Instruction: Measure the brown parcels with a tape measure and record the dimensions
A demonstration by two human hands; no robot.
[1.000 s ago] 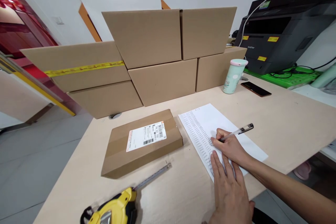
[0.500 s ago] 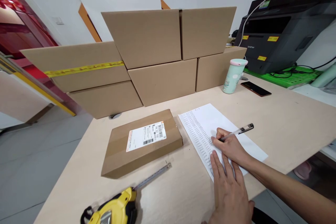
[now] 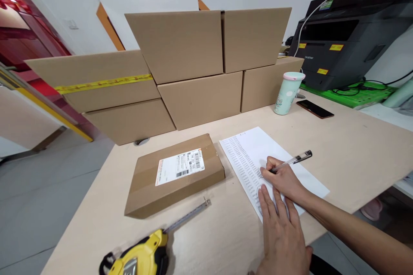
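Observation:
A white printed sheet (image 3: 254,146) lies on the beige table (image 3: 355,154). My right hand (image 3: 282,178) is closed around a pen (image 3: 295,160), its tip down on the sheet's printed rows. Fingers together and stretched out, my left hand (image 3: 284,236) lies flat with its fingertips on the sheet's near edge. Left of the sheet rests a flat brown parcel (image 3: 145,189) with a white barcode label (image 3: 180,166). A yellow tape measure (image 3: 140,258) sits at the near table edge, its blade drawn out toward the parcel.
Cardboard boxes (image 3: 180,47) are stacked along the back of the table, one crossed by a yellow tape. A mint cup (image 3: 286,93) and a dark phone (image 3: 314,109) stand at the back right. A black printer (image 3: 351,38) sits on a green mat (image 3: 355,96).

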